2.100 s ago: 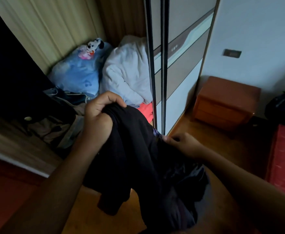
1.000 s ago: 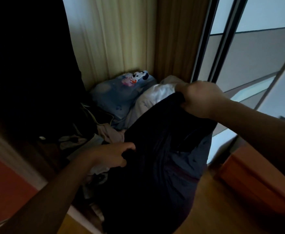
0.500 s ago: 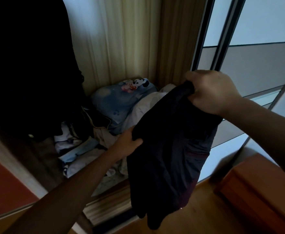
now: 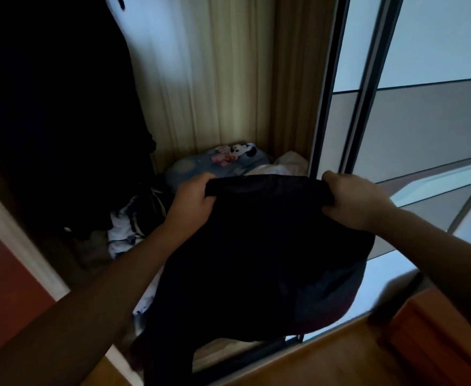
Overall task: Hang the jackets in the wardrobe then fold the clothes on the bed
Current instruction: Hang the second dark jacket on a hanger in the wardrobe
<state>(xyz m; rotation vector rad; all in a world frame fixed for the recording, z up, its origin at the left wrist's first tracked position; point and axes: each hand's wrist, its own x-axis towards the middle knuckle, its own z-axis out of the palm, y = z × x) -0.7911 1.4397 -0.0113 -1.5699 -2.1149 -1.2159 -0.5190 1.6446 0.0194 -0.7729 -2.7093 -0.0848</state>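
- The left hand [image 4: 192,200] and the right hand [image 4: 352,200] each grip one end of a black jacket's [image 4: 259,260] top edge, stretching it flat between them; the rest hangs below.
- Beyond the hands, inside the open wardrobe [image 4: 228,79], lies a blue cartoon-print pillow [image 4: 215,165].
- Left of the hands hangs a dark garment [image 4: 61,121].
- No readable writing anywhere.

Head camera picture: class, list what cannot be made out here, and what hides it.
- Wardrobe rail and hangers: cut off by the top edge.
- Dark hanging clothes: lost in shadow.
- Black jacket, held by left hand and right hand: too dark to show detail.
- Clothes pile: partly behind the jacket.
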